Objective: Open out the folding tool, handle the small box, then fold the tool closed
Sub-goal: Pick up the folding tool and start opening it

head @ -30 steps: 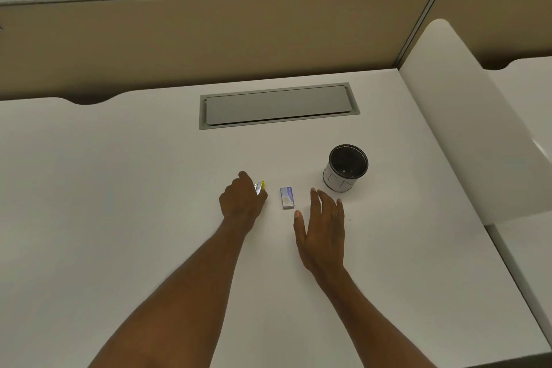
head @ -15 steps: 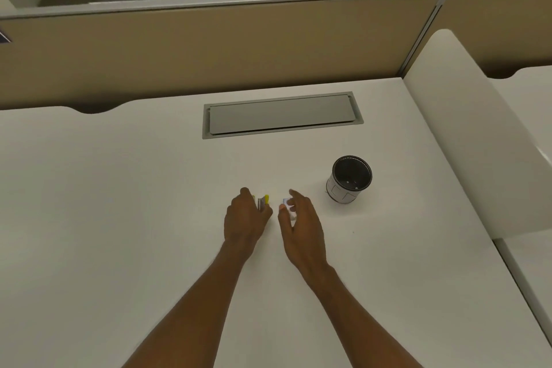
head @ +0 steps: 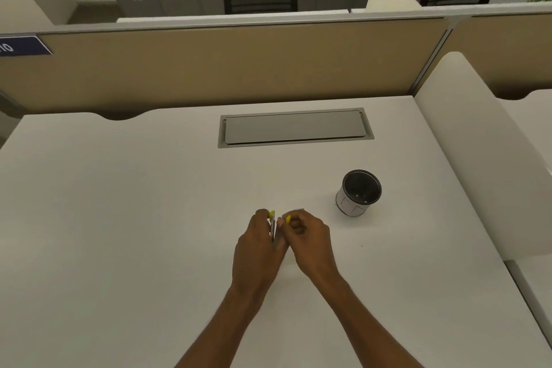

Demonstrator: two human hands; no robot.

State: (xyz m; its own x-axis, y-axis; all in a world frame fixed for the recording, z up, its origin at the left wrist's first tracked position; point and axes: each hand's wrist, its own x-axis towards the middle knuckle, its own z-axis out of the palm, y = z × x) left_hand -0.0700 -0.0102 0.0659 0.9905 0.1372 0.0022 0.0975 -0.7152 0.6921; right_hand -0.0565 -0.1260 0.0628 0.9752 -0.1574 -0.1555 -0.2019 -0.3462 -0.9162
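Observation:
The folding tool is a slim grey metal piece with two yellow tips that stand slightly apart, held upright above the white desk. My left hand grips its left side. My right hand pinches the right yellow-tipped arm, and the fingertips of both hands meet at the tool. My right hand hides nearly all of the small box; a pale sliver just beyond its knuckles could be the box's edge.
A white cup with a black inside stands to the right of my hands. A grey cable hatch is set into the desk further back. A beige partition closes the far side, and a white divider the right.
My right hand has moved left from beside the small box and taken hold of the tool, which my left hand was holding. The box has gone out of sight behind my right hand.

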